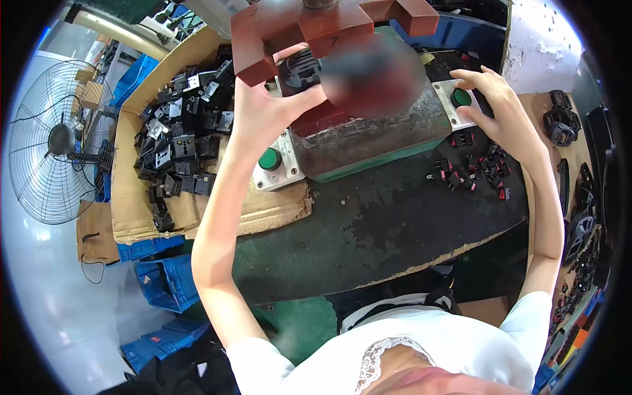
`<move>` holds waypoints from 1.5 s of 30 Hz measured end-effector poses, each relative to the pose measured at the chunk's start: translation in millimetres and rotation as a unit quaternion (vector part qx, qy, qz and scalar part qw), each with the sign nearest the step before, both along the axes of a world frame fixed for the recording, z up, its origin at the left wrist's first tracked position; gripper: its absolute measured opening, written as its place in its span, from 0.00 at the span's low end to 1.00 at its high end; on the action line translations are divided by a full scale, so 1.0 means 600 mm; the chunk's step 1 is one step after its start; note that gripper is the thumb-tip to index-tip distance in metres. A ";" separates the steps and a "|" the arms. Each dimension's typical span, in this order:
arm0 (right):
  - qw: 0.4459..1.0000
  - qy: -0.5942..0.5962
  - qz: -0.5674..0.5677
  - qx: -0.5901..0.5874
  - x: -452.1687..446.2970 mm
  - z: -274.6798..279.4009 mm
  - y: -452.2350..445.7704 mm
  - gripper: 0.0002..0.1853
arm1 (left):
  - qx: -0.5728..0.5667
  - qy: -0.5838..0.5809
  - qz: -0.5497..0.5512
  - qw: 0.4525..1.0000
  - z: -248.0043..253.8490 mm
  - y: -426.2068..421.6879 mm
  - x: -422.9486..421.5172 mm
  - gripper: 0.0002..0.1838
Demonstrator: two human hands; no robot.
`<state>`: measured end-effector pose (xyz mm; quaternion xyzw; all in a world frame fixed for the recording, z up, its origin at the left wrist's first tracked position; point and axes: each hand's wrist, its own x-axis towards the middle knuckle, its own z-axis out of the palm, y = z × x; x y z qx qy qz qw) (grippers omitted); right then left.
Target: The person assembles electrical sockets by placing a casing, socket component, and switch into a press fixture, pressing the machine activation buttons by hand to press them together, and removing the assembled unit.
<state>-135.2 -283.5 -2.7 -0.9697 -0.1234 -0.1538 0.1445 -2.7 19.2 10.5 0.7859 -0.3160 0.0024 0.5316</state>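
My left hand reaches under the red-brown cast frame of a bench machine. Its thumb and fingers are curled around a black plastic part with slots; some fingers are hidden by the frame. A blurred patch covers the machine's middle, so what lies there cannot be made out. On the right, my right hand is spread around a green push button on a pale metal plate, thumb and forefinger on either side. Another green button sits below my left wrist. The worn metal base lies between the buttons.
A cardboard box full of black plastic parts stands at the left. Small black-and-red switches lie scattered on the dark bench. A large fan and blue crates are further left. More black parts lie right.
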 end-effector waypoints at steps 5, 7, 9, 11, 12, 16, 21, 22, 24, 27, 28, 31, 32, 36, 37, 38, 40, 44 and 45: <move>1.000 -0.014 0.000 0.001 0.001 0.010 -0.017 0.25 | -0.029 -0.135 -0.011 0.990 0.002 0.037 -0.038 0.31; 0.996 -0.055 -0.051 0.051 -0.006 0.010 -0.045 0.20 | 0.045 -0.321 0.007 0.946 0.004 0.066 -0.056 0.30; 0.981 -0.107 -0.164 -0.001 -0.018 0.007 -0.119 0.14 | 0.092 -0.415 0.043 0.904 -0.008 0.112 -0.078 0.26; 0.956 -0.139 -0.249 -0.066 -0.041 -0.011 -0.226 0.17 | 0.106 -0.461 0.076 0.878 -0.020 0.154 -0.104 0.25; 0.955 -0.074 -0.267 -0.110 -0.060 -0.030 -0.318 0.19 | 0.105 -0.470 0.089 0.872 -0.024 0.174 -0.118 0.24; 0.936 0.006 -0.289 -0.199 -0.142 -0.140 -0.524 0.22 | 0.144 -0.403 0.167 0.888 -0.031 0.246 -0.173 0.28; 0.953 0.053 -0.282 -0.101 -0.158 -0.160 -0.550 0.22 | 0.152 -0.332 0.278 0.888 -0.037 0.305 -0.224 0.32; 0.952 0.075 -0.284 -0.089 -0.161 -0.166 -0.564 0.21 | 0.158 -0.324 0.289 0.887 -0.039 0.317 -0.229 0.32; 0.952 0.098 -0.279 -0.081 -0.143 -0.165 -0.566 0.20 | 0.164 -0.313 0.305 0.884 -0.042 0.335 -0.241 0.32; 0.949 0.136 -0.284 0.002 -0.127 -0.167 -0.534 0.21 | 0.166 -0.312 0.328 0.876 -0.045 0.359 -0.254 0.31; 0.949 0.138 -0.282 0.001 -0.122 -0.163 -0.504 0.21 | 0.169 -0.309 0.338 0.873 -0.044 0.366 -0.260 0.31; 0.953 0.024 -0.294 -0.066 -0.115 -0.156 -0.476 0.20 | 0.109 -0.287 0.400 0.863 -0.057 0.387 -0.278 0.31; 0.954 0.026 -0.281 -0.100 -0.115 -0.163 -0.510 0.20 | 0.047 -0.252 0.447 0.857 -0.071 0.394 -0.286 0.31; 0.922 0.037 -0.338 -0.187 -0.127 -0.177 -0.522 0.18 | 0.060 -0.260 0.597 0.757 -0.129 0.462 -0.300 0.30; 0.921 0.037 -0.339 -0.187 -0.125 -0.177 -0.526 0.18 | 0.084 -0.252 0.637 0.724 -0.157 0.487 -0.304 0.30; 0.906 0.113 -0.367 -0.177 -0.121 -0.175 -0.533 0.15 | 0.042 -0.236 0.648 0.723 -0.204 0.525 -0.303 0.30; 0.882 0.190 -0.398 -0.167 -0.119 -0.171 -0.534 0.14 | -0.008 -0.104 0.629 0.771 -0.306 0.597 -0.303 0.33; 0.932 -0.024 -0.310 -0.184 -0.136 -0.128 -0.465 0.13 | 0.194 0.027 0.551 0.811 -0.433 0.655 -0.338 0.35; 0.920 0.044 -0.384 -0.065 -0.131 -0.070 -0.364 0.13 | 0.166 0.038 0.565 0.807 -0.432 0.659 -0.340 0.33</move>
